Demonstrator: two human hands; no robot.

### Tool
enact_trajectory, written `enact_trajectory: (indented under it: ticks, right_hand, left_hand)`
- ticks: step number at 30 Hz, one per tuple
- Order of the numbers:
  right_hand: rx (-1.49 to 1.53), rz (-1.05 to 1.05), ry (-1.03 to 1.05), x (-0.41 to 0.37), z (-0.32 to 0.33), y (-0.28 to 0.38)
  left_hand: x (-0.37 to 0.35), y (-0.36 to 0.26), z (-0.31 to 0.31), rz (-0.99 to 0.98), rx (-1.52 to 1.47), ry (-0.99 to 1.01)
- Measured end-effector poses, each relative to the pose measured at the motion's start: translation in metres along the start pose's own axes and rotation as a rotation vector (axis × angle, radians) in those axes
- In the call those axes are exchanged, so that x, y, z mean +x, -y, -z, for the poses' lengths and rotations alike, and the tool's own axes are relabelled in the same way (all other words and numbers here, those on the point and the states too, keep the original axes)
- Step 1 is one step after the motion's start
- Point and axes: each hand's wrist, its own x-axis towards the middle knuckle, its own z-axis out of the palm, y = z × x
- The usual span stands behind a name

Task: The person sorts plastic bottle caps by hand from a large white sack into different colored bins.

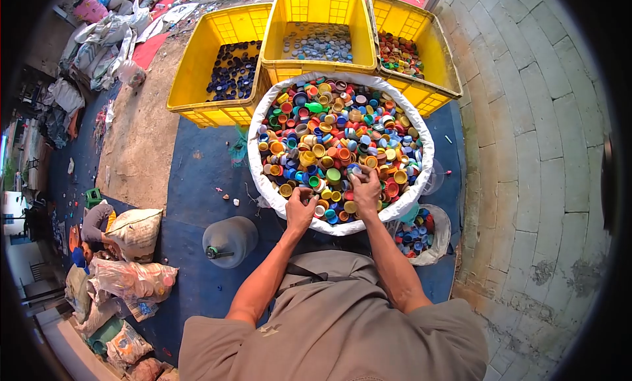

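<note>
Recycling sorting yard, probably: sack of mixed bottle caps (342, 137), yellow sorting crates (197, 78), scrap bags (128, 279).

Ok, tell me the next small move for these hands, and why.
Probably lift the right hand toward the yellow crates. Both it and the left hand are curled among the mixed caps in the white sack, and the crates behind hold caps grouped roughly by colour.

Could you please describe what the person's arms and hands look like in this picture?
The left hand and right hand are bare: no gloves, and no rings or watch that I can make out. The arms are uncovered up to the short sleeves of a plain grey-brown shirt, which has a small pale mark near the left sleeve.
</note>
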Motion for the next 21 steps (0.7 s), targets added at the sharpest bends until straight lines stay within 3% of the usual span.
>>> enact_trajectory:
  ticks: [2,4,8,14,21]
  right_hand:
    - [0.423,-0.128,-0.004,0.002,0.018,-0.017]
    - [0.641,-0.311,0.015,-0.002,0.043,-0.014]
    - [1.089,-0.480,0.084,-0.008,0.080,-0.027]
    - [1.307,-0.627,0.066,-0.027,0.098,-0.032]
    - [1.262,-0.690,0.058,-0.037,0.094,-0.017]
  left_hand:
    - [0.008,0.005,-0.012,-0.199,0.185,-0.050]
    - [0.016,0.000,-0.021,-0.326,0.350,-0.069]
    - [0.030,-0.016,-0.041,-0.453,0.621,-0.091]
    - [0.040,-0.025,-0.060,-0.479,0.834,-0.123]
    - [0.043,-0.032,-0.072,-0.436,0.902,-0.163]
